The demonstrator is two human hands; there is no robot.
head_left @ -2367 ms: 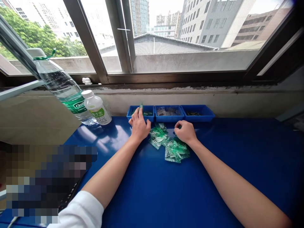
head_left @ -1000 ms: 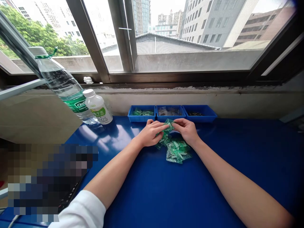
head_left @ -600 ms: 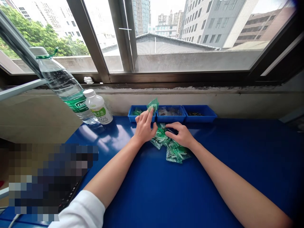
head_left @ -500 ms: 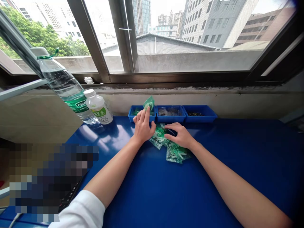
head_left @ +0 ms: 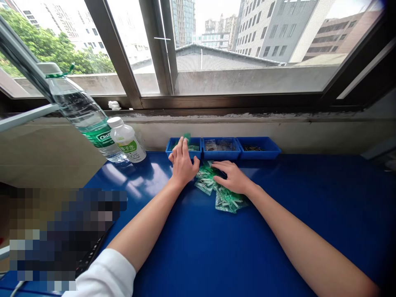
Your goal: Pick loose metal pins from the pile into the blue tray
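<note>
My left hand (head_left: pixel 183 166) is over the left blue bin (head_left: pixel 168 150), its fingers stretched out and the thumb held apart. Just behind those fingertips a green packet (head_left: pixel 187 135) shows above the bin's back rim; its lower part is hidden. More green packets (head_left: pixel 194 147) lie inside that bin. On the table, my right hand (head_left: pixel 232 176) rests at a loose pile of clear-and-green plastic packets (head_left: pixel 228 201) with pale strips inside. Its thumb and fingers are apart, the fingertips at the pile's upper edge. I see nothing gripped in it.
Beside the left bin stand a middle blue bin (head_left: pixel 221 155) with clear packets and a right blue bin (head_left: pixel 260 155) with small dark pieces. A large water bottle (head_left: pixel 83 109) and a small white bottle (head_left: pixel 126 140) stand at the table's back left, below the window.
The green packet at my left fingertips has dropped lower, toward the left bin. My left hand has shifted slightly left; the right hand stays at the pile.
</note>
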